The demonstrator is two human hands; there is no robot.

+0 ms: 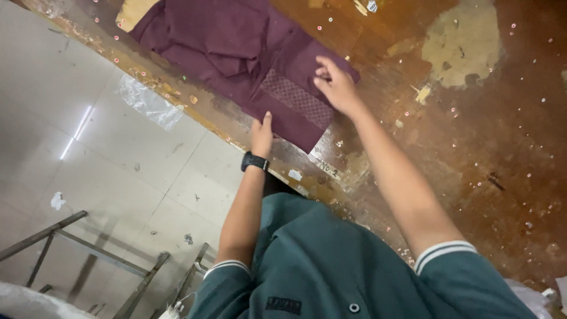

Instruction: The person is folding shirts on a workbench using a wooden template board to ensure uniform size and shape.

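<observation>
A dark maroon garment [224,41] lies spread on a worn brown wooden table [472,147]. It has a patterned panel [295,97] near its lower end. My left hand [261,134], with a black watch on the wrist, presses flat on the garment's near edge at the table's rim. My right hand [335,85] rests on the garment's far corner, fingers curled and pinching the cloth there.
Small pins or studs and paper scraps are scattered over the table top. A pale worn patch [463,41] marks the wood at the upper right. Below the table edge lie a tiled floor, a crumpled clear plastic sheet [147,103] and a metal frame [88,254].
</observation>
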